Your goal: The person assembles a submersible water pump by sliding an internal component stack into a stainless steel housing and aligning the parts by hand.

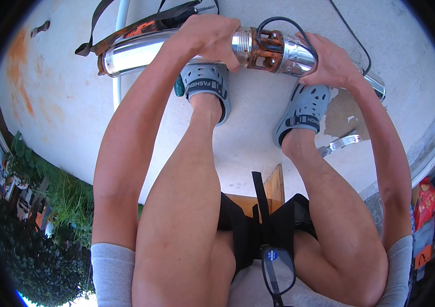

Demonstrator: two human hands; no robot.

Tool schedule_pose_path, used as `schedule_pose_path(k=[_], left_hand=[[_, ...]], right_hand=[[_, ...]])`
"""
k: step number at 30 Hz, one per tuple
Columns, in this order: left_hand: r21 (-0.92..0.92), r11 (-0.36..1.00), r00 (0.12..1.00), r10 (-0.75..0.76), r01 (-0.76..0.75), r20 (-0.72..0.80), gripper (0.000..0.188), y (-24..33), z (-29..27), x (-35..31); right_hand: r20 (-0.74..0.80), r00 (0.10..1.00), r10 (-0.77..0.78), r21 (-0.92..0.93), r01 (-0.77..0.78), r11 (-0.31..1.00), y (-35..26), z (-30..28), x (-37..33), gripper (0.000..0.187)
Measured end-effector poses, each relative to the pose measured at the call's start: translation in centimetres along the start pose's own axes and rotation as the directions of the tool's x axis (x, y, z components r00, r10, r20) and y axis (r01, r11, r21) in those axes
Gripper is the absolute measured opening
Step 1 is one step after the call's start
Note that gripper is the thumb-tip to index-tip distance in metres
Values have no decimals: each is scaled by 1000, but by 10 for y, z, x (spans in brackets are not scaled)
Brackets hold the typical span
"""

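A long, shiny submersible pump [140, 55] lies across the floor in front of my feet. Between its steel sections is a rusty open cage-like part [268, 49]. My left hand [211, 40] wraps over the tube just left of the threaded collar, thumb on the near side. On the other side of the rusty part, my right hand [330, 60] grips the right-hand section, its fingers partly hidden. A black cable [284, 19] loops over the rusty part and passes by my right hand. The pump's right end [376, 84] shows beyond that hand.
Behind the pump lie an orange-and-black tool [148, 28] and a dark strap [94, 43]. A pale pipe [118, 92] runs beneath its left part. My clogs [207, 84] are close to the pump. A metal tool [341, 144] lies by my right foot. Glasses [279, 268] hang at my front.
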State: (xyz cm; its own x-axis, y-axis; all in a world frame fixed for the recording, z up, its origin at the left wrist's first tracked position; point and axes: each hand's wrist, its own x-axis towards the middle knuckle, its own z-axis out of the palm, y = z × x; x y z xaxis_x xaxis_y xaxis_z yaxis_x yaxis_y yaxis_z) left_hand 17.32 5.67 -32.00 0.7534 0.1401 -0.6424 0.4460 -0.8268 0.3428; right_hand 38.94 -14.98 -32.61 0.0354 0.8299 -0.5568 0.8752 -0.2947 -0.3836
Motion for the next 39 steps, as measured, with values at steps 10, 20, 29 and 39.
schedule_pose_path(k=[10,20,29,39], left_hand=[[-108,993,998,54,-57,-30,86,-12,5,10],[-158,987,998,23,-13,63,91,-14,-1,18],[-143,990,1000,22,-19,19,79,-12,0,15],[-12,1000,989,10,-12,-148,61,3,4,-7]], right_hand=[[66,998,-11,42,8,999,5,-7,7,101],[105,994,-24,130,10,991,12,-11,15,104],[140,990,2,125,-20,992,4,-13,14,105],[-78,996,-44,-66,39,997,-4,0,-4,96]])
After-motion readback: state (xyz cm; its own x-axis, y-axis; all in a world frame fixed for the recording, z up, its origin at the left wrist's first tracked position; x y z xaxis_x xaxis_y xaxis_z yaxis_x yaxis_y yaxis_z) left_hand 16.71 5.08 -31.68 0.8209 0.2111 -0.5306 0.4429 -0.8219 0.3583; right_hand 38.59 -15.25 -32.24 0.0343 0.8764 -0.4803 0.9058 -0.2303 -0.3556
